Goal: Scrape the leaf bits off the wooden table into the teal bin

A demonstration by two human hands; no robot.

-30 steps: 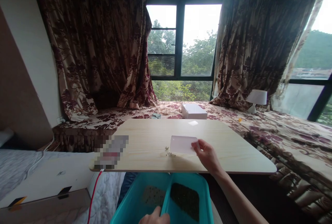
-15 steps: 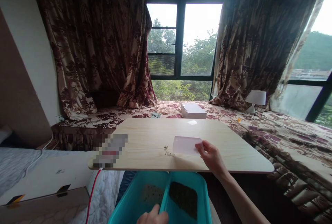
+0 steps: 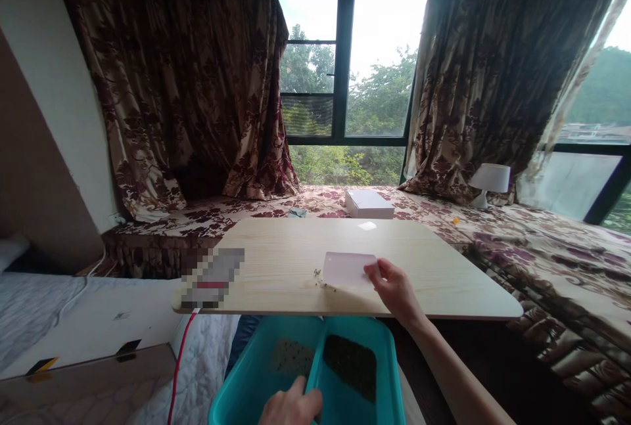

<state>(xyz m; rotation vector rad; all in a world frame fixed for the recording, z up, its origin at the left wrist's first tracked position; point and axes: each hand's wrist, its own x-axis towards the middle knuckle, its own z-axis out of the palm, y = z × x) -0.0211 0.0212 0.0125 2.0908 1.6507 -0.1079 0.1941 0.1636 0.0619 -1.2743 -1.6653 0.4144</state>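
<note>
My right hand (image 3: 394,290) pinches the right edge of a thin white plastic card (image 3: 348,269) that stands on its lower edge on the light wooden table (image 3: 276,267). A small pile of tiny dark and pale seeds (image 3: 321,280) lies at the card's left end. Below the table's near edge sits a teal two-compartment bin (image 3: 389,379), with pale seeds on the left and dark seeds on the right. My left hand (image 3: 292,405) grips the bin's middle divider at the near rim, fingers curled over it.
A blurred-out object (image 3: 213,277) lies on the table's left end, with a red cable (image 3: 178,366) hanging below it. A white box (image 3: 369,203), a white lamp (image 3: 488,182) and patterned curtains line the window seat behind. A bed is at the left.
The card and my right hand slid right half a second ago, then back left toward the seeds. My left hand shows more on the bin. The camera tilted down slightly.
</note>
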